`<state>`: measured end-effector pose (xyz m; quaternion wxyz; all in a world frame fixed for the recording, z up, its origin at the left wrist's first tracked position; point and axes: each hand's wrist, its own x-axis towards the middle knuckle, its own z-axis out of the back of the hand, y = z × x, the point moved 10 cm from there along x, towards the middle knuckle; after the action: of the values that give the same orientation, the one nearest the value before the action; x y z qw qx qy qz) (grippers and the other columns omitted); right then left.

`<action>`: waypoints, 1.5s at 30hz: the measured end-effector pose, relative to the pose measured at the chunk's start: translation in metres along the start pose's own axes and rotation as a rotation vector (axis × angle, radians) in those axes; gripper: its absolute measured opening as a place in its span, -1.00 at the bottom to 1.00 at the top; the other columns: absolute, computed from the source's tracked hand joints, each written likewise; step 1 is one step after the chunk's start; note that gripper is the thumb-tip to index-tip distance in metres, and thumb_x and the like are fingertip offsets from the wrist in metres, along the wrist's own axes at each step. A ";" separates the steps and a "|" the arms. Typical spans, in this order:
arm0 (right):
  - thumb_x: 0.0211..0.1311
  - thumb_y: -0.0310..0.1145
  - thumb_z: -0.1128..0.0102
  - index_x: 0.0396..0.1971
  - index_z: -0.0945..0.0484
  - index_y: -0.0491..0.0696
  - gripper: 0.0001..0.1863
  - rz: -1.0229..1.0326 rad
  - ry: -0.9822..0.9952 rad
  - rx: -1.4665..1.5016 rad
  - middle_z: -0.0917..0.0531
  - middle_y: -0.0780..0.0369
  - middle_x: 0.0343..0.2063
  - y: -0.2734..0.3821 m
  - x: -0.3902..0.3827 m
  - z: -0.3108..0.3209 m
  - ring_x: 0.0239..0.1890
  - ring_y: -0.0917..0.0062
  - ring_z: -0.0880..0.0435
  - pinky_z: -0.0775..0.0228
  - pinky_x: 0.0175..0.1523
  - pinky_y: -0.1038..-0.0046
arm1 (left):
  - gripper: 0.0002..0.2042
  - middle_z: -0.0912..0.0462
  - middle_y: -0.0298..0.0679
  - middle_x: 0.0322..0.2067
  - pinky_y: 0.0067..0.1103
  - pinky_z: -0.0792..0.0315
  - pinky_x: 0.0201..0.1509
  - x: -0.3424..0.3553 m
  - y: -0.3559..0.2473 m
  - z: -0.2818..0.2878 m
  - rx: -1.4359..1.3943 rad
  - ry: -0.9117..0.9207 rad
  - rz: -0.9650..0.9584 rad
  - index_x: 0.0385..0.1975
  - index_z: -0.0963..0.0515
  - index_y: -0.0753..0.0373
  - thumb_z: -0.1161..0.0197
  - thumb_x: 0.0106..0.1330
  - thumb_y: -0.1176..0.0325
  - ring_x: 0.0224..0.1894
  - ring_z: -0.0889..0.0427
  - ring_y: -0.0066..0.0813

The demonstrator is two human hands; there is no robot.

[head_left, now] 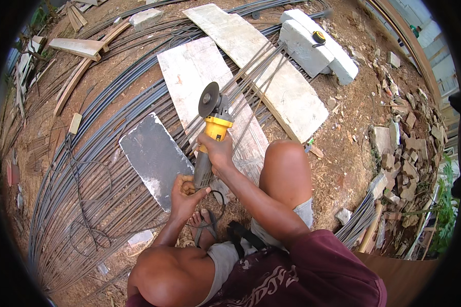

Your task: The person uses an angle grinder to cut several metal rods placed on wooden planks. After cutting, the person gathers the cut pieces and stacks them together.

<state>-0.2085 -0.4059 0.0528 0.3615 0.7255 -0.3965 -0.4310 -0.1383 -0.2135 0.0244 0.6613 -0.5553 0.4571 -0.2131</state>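
Observation:
My right hand is wrapped round the body of a yellow and black angle grinder, held upright with its dark cutting disc at the far end. At the grinder's lower end is my left hand, its fingers curled and its thumb stretched toward the black power cord. Whether anything lies inside those curled fingers is hidden. Beyond the grinder, a bunch of thin steel rods rests across pale boards. To its left lies a dark slab with chipped white edges.
Long steel bars spread over the ground at left, with a loose cable across them. Pale boards lie ahead. A yellow tape measure sits on white blocks. Broken rubble is piled at right.

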 end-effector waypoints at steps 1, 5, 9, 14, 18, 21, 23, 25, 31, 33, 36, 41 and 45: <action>0.13 -0.51 -0.44 -0.18 -0.55 -0.15 -0.72 -0.041 0.003 -0.020 -0.69 0.24 -0.42 -0.005 0.000 0.000 -0.50 0.53 -0.71 -0.62 -0.38 0.45 | -0.48 -0.71 -0.24 -0.33 -0.65 -0.54 -0.22 -0.003 0.004 0.002 -0.045 -0.021 0.046 0.04 -0.43 0.32 -0.64 0.18 0.55 -0.30 -0.67 -0.60; 0.11 -0.48 -0.47 0.00 -0.52 -0.16 -0.55 -0.081 0.038 -0.070 -0.68 0.28 -0.36 -0.014 -0.001 -0.004 -0.44 0.57 -0.69 -0.58 -0.34 0.47 | -0.51 -0.72 -0.21 -0.26 -0.62 -0.57 -0.17 -0.003 0.004 -0.007 -0.067 0.083 0.141 0.04 -0.43 0.29 -0.62 0.22 0.51 -0.23 -0.70 -0.55; 0.13 -0.45 -0.49 0.01 -0.51 -0.16 -0.54 -0.090 0.153 -0.091 -0.66 0.28 -0.32 -0.025 -0.016 -0.024 -0.39 0.58 -0.68 -0.58 -0.28 0.44 | -0.44 -0.72 -0.17 -0.09 -0.51 -0.63 0.00 0.009 -0.002 -0.010 -0.036 0.162 0.140 0.15 -0.48 0.29 -0.62 0.19 0.42 -0.09 -0.74 -0.42; 0.16 -0.42 -0.49 0.00 -0.52 -0.17 -0.56 -0.182 0.380 -0.131 -0.67 0.28 -0.32 -0.053 -0.039 -0.053 -0.37 0.58 -0.69 -0.59 -0.22 0.45 | -0.44 -0.72 -0.15 -0.09 -0.44 -0.67 0.01 0.011 0.013 -0.004 -0.211 0.177 0.203 0.15 -0.49 0.37 -0.56 0.12 0.54 -0.11 -0.77 -0.32; 0.17 -0.34 -0.53 0.01 -0.52 -0.15 -0.53 -0.228 0.528 -0.206 -0.71 0.27 -0.28 -0.074 -0.050 -0.069 -0.35 0.61 -0.70 -0.58 -0.15 0.46 | -0.55 -0.71 -0.14 -0.27 -0.43 -0.68 -0.31 0.005 0.018 0.006 -0.251 0.151 0.049 0.04 -0.49 0.40 -0.43 0.12 0.58 -0.42 -0.74 -0.31; 0.16 -0.24 -0.56 0.12 -0.51 -0.22 -0.39 -0.196 0.584 -0.304 -0.73 0.24 -0.23 -0.084 -0.052 -0.075 -0.18 0.56 -0.72 -0.56 0.00 0.43 | -0.56 -0.66 -0.13 -0.33 -0.46 -0.63 -0.43 0.001 0.029 0.031 -0.248 -0.005 0.018 0.03 -0.46 0.41 -0.40 0.13 0.56 -0.49 -0.69 -0.34; 0.16 -0.21 -0.57 0.18 -0.50 -0.25 -0.32 -0.104 0.612 -0.423 -0.74 0.22 -0.21 -0.083 -0.051 -0.079 -0.11 0.53 -0.72 -0.55 0.05 0.42 | -0.53 -0.64 -0.12 -0.34 -0.46 -0.61 -0.47 -0.001 0.030 0.048 -0.217 -0.067 0.008 0.07 -0.43 0.42 -0.38 0.13 0.56 -0.50 -0.69 -0.34; 0.15 -0.17 -0.57 0.24 -0.50 -0.28 -0.26 -0.026 0.645 -0.635 -0.75 0.19 -0.20 -0.081 -0.051 -0.081 -0.07 0.51 -0.71 -0.54 0.09 0.41 | -0.49 -0.63 -0.12 -0.36 -0.45 -0.61 -0.50 -0.004 0.024 0.065 -0.199 -0.110 -0.042 0.11 -0.39 0.42 -0.36 0.13 0.56 -0.51 -0.68 -0.33; 0.17 -0.33 -0.47 0.03 -0.67 -0.26 -0.54 -0.185 0.847 -0.606 -0.77 0.15 -0.34 -0.071 -0.066 -0.081 -0.31 0.49 -0.78 -0.56 -0.11 0.37 | -0.43 -0.58 -0.12 -0.43 -0.42 -0.59 -0.58 -0.029 0.053 0.144 -0.177 -0.458 0.039 0.17 -0.29 0.43 -0.34 0.13 0.54 -0.61 -0.62 -0.33; 0.17 -0.42 -0.39 -0.04 -0.71 -0.25 -0.64 -0.224 0.866 -0.599 -0.76 0.15 -0.39 -0.066 -0.068 -0.079 -0.39 0.48 -0.78 -0.56 -0.19 0.34 | -0.49 -0.55 -0.16 -0.49 -0.47 -0.51 -0.63 -0.037 0.069 0.174 -0.184 -0.472 0.080 0.12 -0.32 0.37 -0.28 0.13 0.53 -0.66 -0.57 -0.38; 0.13 -0.55 -0.27 -0.10 -0.74 -0.21 -0.70 -0.200 0.856 -0.619 -0.75 0.14 -0.42 -0.061 -0.063 -0.075 -0.44 0.47 -0.78 -0.56 -0.24 0.32 | -0.59 -0.76 0.00 -0.33 -0.44 -0.64 -0.53 -0.049 0.065 0.227 0.073 -0.449 0.051 -0.09 -0.68 0.41 -0.40 0.35 0.11 -0.44 -0.72 -0.28; 0.08 -0.65 -0.15 -0.11 -0.77 -0.16 -0.63 0.165 0.821 -0.819 -0.77 0.11 -0.37 -0.039 -0.051 -0.077 -0.41 0.47 -0.79 -0.62 -0.17 0.30 | -0.63 -0.68 -0.08 -0.52 -0.40 -0.53 -0.51 -0.087 0.031 0.310 0.176 -0.620 0.060 -0.30 -0.65 0.39 -0.44 0.30 0.11 -0.51 -0.65 -0.33; 0.18 -0.57 -0.29 -0.13 -0.77 -0.22 -0.74 0.261 0.816 -0.639 -0.78 0.15 -0.40 -0.012 -0.053 -0.082 -0.42 0.51 -0.78 -0.63 -0.23 0.32 | -0.68 -0.68 -0.04 -0.52 -0.34 -0.53 -0.40 -0.123 -0.020 0.366 0.421 -0.864 0.054 -0.29 -0.68 0.37 -0.46 0.31 0.17 -0.50 -0.65 -0.26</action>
<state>-0.1472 -0.3389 0.0902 0.7399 0.6325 -0.1596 -0.1644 0.1139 0.0751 0.0751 0.8941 -0.4349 0.1016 -0.0339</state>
